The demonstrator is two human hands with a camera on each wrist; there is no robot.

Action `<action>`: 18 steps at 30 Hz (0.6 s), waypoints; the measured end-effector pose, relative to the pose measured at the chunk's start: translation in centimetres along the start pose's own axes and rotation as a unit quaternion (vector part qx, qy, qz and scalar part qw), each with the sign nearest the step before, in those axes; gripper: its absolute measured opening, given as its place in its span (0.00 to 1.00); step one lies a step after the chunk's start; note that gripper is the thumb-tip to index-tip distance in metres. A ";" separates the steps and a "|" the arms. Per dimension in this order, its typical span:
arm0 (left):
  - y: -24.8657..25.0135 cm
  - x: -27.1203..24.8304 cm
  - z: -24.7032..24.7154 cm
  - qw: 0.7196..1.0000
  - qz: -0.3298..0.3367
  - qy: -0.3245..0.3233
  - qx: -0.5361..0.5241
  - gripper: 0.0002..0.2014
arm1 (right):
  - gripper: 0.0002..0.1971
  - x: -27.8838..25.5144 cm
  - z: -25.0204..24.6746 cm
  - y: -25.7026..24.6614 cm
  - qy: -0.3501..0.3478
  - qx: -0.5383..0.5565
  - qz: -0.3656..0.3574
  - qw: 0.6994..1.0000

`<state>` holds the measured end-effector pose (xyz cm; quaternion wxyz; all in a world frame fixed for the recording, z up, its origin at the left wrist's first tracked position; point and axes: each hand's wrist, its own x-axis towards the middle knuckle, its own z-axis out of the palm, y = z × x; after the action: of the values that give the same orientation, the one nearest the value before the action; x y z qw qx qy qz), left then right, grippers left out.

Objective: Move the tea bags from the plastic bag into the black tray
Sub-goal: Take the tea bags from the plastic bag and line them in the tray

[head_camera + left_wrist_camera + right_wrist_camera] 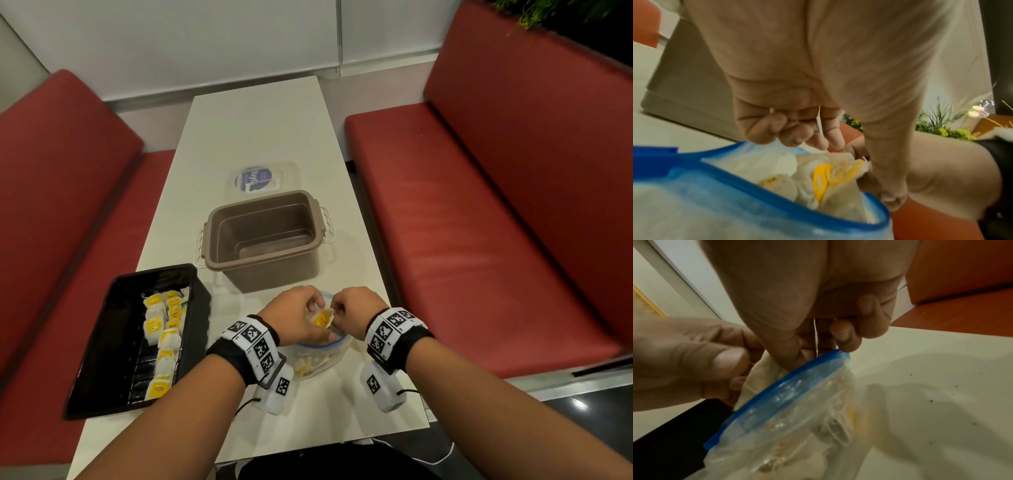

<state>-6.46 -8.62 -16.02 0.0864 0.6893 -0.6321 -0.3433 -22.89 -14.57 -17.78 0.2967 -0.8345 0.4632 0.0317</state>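
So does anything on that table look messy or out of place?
Slightly: small dark specks dot the white table beside the plastic bag, possibly spilled tea. The tea bags in the black tray lie in a loose, uneven row.

Black tray (113,346), yellow-tagged tea bags (159,334), blue-rimmed clear plastic bag (789,402); red benches (479,222), taupe tub (263,236)
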 end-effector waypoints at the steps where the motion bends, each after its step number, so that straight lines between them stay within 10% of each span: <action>1: 0.3 0.1 0.3 1.000 -0.003 0.007 -0.005 0.25 | 0.03 0.0 0.0 -0.1 -0.003 0.000 0.007 1.000; 8: -0.1 0.4 1.1 0.997 0.001 0.051 0.051 0.04 | 0.12 0.4 0.1 -0.5 -0.001 0.005 0.027 1.000; 18: -1.4 -1.9 -3.8 0.998 0.017 0.049 0.034 0.02 | 0.09 0.2 -0.9 -1.9 0.029 0.042 0.044 0.998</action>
<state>-3.04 -7.78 -13.30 0.0995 0.6971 -0.6499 -0.2859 -21.46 -14.47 -16.27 0.3161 -0.8007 0.5088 0.0014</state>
